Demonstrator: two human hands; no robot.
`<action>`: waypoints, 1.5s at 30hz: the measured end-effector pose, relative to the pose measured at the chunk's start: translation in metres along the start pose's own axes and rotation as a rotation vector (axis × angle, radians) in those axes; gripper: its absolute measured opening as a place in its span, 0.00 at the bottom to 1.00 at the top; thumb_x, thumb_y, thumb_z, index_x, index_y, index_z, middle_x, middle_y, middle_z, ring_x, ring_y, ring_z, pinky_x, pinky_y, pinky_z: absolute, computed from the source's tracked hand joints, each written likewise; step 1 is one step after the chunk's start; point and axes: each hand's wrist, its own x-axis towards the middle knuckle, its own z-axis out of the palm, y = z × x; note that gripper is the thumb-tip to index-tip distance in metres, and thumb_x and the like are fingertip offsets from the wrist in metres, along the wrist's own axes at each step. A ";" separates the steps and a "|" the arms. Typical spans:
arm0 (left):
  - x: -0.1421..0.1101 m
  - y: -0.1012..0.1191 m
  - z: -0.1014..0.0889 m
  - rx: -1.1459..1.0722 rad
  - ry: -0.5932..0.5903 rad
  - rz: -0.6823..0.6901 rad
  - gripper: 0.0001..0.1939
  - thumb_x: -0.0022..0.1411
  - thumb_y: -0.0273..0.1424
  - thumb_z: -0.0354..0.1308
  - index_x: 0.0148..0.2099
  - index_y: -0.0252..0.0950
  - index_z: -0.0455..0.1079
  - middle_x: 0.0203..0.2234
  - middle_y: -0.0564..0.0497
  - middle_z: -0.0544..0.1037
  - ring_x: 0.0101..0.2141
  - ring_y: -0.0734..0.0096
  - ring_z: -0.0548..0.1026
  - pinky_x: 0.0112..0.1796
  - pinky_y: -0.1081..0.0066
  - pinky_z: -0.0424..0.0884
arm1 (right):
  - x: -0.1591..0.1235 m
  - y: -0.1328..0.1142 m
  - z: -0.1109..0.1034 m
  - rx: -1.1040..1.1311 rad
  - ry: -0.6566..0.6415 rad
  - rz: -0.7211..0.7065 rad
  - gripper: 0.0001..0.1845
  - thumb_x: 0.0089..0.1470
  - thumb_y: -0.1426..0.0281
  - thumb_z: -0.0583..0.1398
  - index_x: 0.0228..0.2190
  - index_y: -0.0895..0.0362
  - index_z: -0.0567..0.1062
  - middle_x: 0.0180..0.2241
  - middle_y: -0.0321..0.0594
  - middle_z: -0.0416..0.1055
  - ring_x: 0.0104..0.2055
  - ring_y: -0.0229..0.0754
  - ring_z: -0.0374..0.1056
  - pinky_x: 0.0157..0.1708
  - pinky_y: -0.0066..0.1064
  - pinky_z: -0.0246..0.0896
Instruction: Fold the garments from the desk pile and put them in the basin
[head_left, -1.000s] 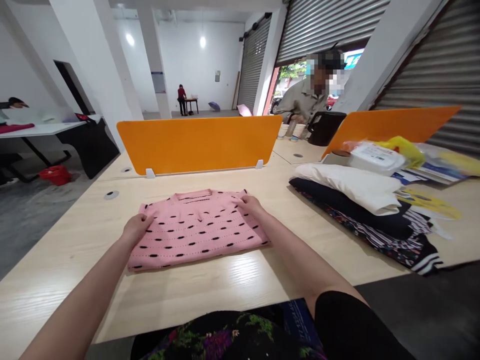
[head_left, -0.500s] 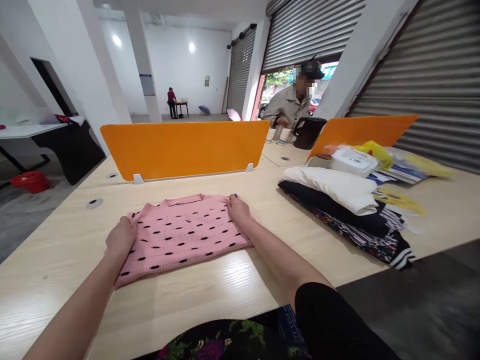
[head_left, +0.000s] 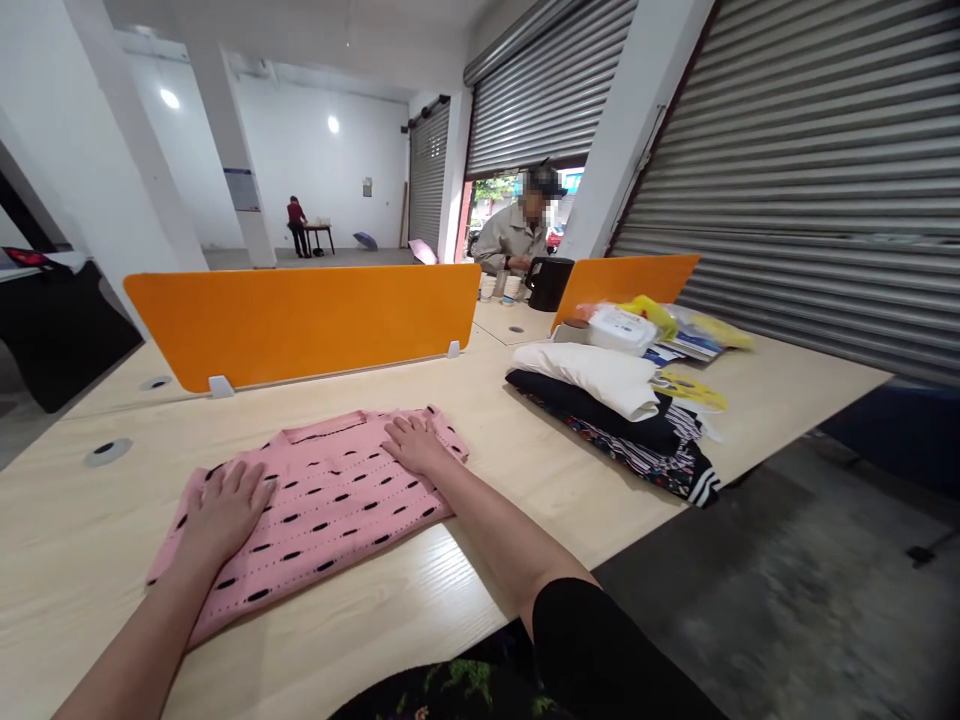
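Observation:
A pink knit sweater (head_left: 330, 505) with rows of black dashes lies folded into a flat rectangle on the pale wooden table (head_left: 405, 590). Its neckline faces the orange divider. My left hand (head_left: 226, 510) rests palm down on the sweater's left side, fingers spread. On the upper right part, near the shoulder, my right hand (head_left: 414, 445) lies flat with its fingers stretched out. Neither hand grips the cloth. To the right is a stack of folded clothes (head_left: 592, 400), with a white piece on top and dark, patterned ones beneath.
An orange divider (head_left: 307, 325) stands behind the sweater, and a second orange panel (head_left: 630, 285) is farther right. Beyond the clothes lie a white plastic box (head_left: 621, 328) and yellow packaging. A black jug (head_left: 550, 284) and paper cups stand near a seated person (head_left: 517, 235).
Both hands have let go of the sweater's upper edges and now lie flat on it with spread fingers. My view has turned to the right.

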 end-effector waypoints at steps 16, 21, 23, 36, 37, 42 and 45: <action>-0.018 0.011 -0.015 0.026 -0.009 -0.059 0.28 0.68 0.45 0.38 0.64 0.39 0.61 0.65 0.47 0.60 0.65 0.53 0.51 0.61 0.48 0.49 | -0.006 0.001 0.008 0.017 0.046 -0.030 0.22 0.64 0.58 0.45 0.54 0.51 0.67 0.61 0.43 0.59 0.62 0.54 0.51 0.60 0.55 0.41; -0.021 0.012 -0.016 0.015 -0.017 -0.055 0.28 0.69 0.44 0.39 0.64 0.38 0.61 0.65 0.47 0.59 0.65 0.52 0.51 0.62 0.49 0.48 | -0.008 0.002 0.008 0.006 0.040 -0.031 0.23 0.64 0.57 0.45 0.54 0.51 0.67 0.60 0.45 0.60 0.61 0.54 0.51 0.59 0.55 0.42; -0.022 0.012 -0.017 0.011 -0.013 -0.049 0.28 0.69 0.44 0.39 0.64 0.39 0.61 0.65 0.47 0.60 0.65 0.52 0.51 0.62 0.50 0.48 | -0.007 0.002 0.009 -0.006 0.044 -0.036 0.23 0.64 0.58 0.45 0.54 0.51 0.67 0.60 0.45 0.60 0.61 0.54 0.52 0.58 0.55 0.44; -0.023 0.010 -0.016 -0.016 -0.013 -0.032 0.28 0.69 0.45 0.40 0.63 0.38 0.61 0.65 0.47 0.60 0.65 0.52 0.52 0.62 0.50 0.48 | -0.009 0.002 0.011 -0.025 0.067 -0.020 0.22 0.65 0.58 0.45 0.53 0.51 0.67 0.60 0.43 0.61 0.61 0.54 0.53 0.58 0.54 0.44; -0.022 0.010 -0.016 -0.015 -0.015 -0.027 0.28 0.69 0.44 0.40 0.63 0.38 0.61 0.64 0.46 0.60 0.65 0.52 0.52 0.62 0.50 0.48 | -0.009 0.003 0.011 -0.025 0.069 -0.016 0.22 0.65 0.58 0.45 0.53 0.51 0.67 0.60 0.43 0.60 0.61 0.54 0.52 0.59 0.54 0.44; -0.020 0.007 -0.016 -0.011 -0.010 -0.001 0.27 0.68 0.45 0.40 0.62 0.38 0.62 0.64 0.47 0.61 0.64 0.53 0.53 0.62 0.51 0.50 | -0.009 0.003 0.012 -0.042 0.067 -0.012 0.23 0.65 0.58 0.45 0.54 0.51 0.67 0.62 0.43 0.59 0.62 0.54 0.51 0.59 0.53 0.43; -0.020 0.006 -0.014 -0.002 0.005 0.011 0.27 0.68 0.45 0.40 0.62 0.39 0.62 0.63 0.47 0.62 0.64 0.54 0.53 0.62 0.52 0.50 | -0.010 0.004 0.011 -0.041 0.079 -0.012 0.22 0.65 0.58 0.44 0.53 0.51 0.67 0.61 0.43 0.60 0.61 0.54 0.52 0.59 0.53 0.44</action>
